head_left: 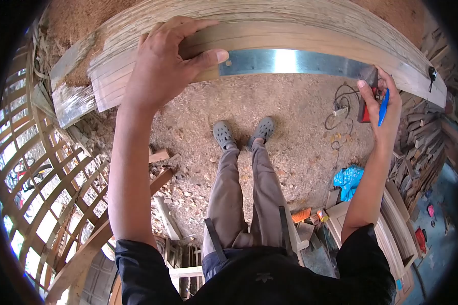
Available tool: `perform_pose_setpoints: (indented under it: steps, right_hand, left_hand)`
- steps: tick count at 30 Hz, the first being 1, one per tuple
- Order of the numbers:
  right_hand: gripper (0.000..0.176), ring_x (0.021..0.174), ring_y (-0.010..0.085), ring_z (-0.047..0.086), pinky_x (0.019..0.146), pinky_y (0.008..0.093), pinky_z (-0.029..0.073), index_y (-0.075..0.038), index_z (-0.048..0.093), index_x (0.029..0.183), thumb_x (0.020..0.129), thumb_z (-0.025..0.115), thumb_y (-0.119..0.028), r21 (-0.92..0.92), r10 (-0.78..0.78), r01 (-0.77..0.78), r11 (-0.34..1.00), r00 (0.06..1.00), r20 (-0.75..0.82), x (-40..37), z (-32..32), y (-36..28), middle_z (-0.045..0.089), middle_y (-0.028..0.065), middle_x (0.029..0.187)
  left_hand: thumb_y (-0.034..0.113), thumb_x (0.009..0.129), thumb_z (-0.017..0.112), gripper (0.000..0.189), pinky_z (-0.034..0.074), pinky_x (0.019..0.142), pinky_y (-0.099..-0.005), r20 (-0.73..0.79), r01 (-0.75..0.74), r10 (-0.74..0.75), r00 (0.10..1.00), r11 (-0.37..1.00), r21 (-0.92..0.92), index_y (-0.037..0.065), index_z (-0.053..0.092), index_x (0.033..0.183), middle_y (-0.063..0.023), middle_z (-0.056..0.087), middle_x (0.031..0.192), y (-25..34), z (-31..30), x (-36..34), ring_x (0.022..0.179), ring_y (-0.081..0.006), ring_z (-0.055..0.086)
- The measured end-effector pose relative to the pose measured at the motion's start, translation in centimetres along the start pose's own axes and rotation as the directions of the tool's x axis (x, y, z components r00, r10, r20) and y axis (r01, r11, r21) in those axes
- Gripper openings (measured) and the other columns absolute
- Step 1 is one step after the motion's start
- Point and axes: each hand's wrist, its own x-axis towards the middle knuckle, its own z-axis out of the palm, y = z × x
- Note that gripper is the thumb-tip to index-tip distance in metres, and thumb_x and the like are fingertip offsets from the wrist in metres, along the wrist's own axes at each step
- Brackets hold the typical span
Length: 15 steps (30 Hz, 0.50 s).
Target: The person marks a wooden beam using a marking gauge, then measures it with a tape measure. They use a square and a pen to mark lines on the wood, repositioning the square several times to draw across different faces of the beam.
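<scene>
A long metal carpenter's square blade (290,61) lies along the near edge of a thick wooden plank (320,36). My left hand (170,53) rests on the plank with its fingers spread, the thumb at the blade's left end. At the other end, my right hand (384,99) pinches the square near its dark corner. A blue pen (383,108) is tucked between that hand's fingers. Below the corner hangs a red and black part (364,108), perhaps the square's handle; my hand partly covers it.
A black cord (336,109) lies on the dusty ground. Stacked wood strips (417,140) stand at the right, near a blue cloth (349,180) and wooden frames (392,218). At the left is a wooden lattice (40,178). A small black object (432,76) sits on the plank's right end.
</scene>
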Motion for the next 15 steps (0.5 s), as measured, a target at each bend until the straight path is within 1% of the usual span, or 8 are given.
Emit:
perform_pose_setpoints:
  steps: [1, 3, 4, 6, 13, 15]
  right_hand:
    - [0.051, 0.088, 0.0164, 0.06, 0.085, 0.03, 0.049, -0.001, 0.068, 0.124, 0.084, 0.087, -0.026, 0.006, -0.003, 0.003, 1.0, 1.0, 0.004, -0.01, -0.04, -0.16, 0.067, 0.0067, 0.094]
    - [0.05, 0.087, 0.0155, 0.059, 0.084, 0.0296, 0.049, -0.001, 0.068, 0.126, 0.084, 0.086, -0.023, -0.034, 0.01, -0.01, 0.999, 1.0, 0.0, -0.13, -0.09, -0.66, 0.067, 0.006, 0.095]
    - [0.05, 0.087, 0.0155, 0.059, 0.084, 0.0296, 0.049, -0.001, 0.068, 0.126, 0.084, 0.086, -0.023, -0.024, 0.005, -0.005, 1.0, 1.0, 0.004, -0.11, -0.01, -0.51, 0.067, 0.006, 0.095]
    - [0.05, 0.087, 0.0148, 0.058, 0.084, 0.0291, 0.049, -0.001, 0.068, 0.127, 0.085, 0.085, -0.021, -0.002, -0.047, 0.047, 0.999, 0.999, -0.005, 0.01, 0.06, 0.0, 0.067, 0.0052, 0.095]
    - [0.048, 0.087, 0.0146, 0.058, 0.084, 0.0285, 0.049, -0.001, 0.068, 0.127, 0.086, 0.085, -0.02, 0.018, 0.005, -0.005, 1.0, 1.0, 0.006, 0.01, 0.17, -0.01, 0.067, 0.0047, 0.095]
    - [0.048, 0.087, 0.0148, 0.058, 0.084, 0.0286, 0.049, -0.001, 0.068, 0.126, 0.085, 0.086, -0.02, -0.027, -0.091, 0.091, 0.996, 0.996, -0.013, 0.05, 0.19, 0.14, 0.067, 0.0045, 0.094]
  left_hand:
    - [0.037, 0.081, 0.087, 0.054, 0.057, 0.089, -0.0384, -0.001, 0.005, -0.005, 1.0, 1.0, 0.006, 0.012, 0.073, 0.127, -0.0072, 0.072, 0.11, 0.06, -0.1, 0.0, 0.099, -0.0218, 0.069]
    - [0.037, 0.081, 0.087, 0.054, 0.057, 0.088, -0.0375, 0.036, 0.041, -0.038, 0.999, 0.995, -0.094, 0.01, 0.073, 0.125, -0.0073, 0.072, 0.11, 0.19, -0.37, 0.11, 0.098, -0.0211, 0.069]
    - [0.037, 0.081, 0.087, 0.054, 0.057, 0.088, -0.0375, 0.034, 0.047, -0.044, 0.998, 0.995, -0.085, 0.01, 0.073, 0.125, -0.0073, 0.072, 0.11, 0.07, -0.33, 0.07, 0.098, -0.0211, 0.069]
    - [0.039, 0.08, 0.088, 0.054, 0.057, 0.087, -0.0367, -0.015, -0.022, 0.022, 1.0, 1.0, 0.002, 0.01, 0.073, 0.124, -0.0068, 0.072, 0.11, -0.27, -0.04, -0.09, 0.098, -0.0209, 0.069]
    - [0.04, 0.081, 0.087, 0.052, 0.057, 0.085, -0.037, -0.028, -0.02, 0.02, 0.999, 1.0, -0.013, 0.011, 0.074, 0.123, -0.0063, 0.071, 0.107, -0.28, 0.1, -0.15, 0.095, -0.0215, 0.069]
    - [0.039, 0.081, 0.087, 0.053, 0.057, 0.085, -0.0372, -0.024, -0.021, 0.021, 0.999, 1.0, 0.009, 0.011, 0.074, 0.124, -0.0066, 0.071, 0.107, -0.13, -0.01, -0.13, 0.094, -0.022, 0.069]
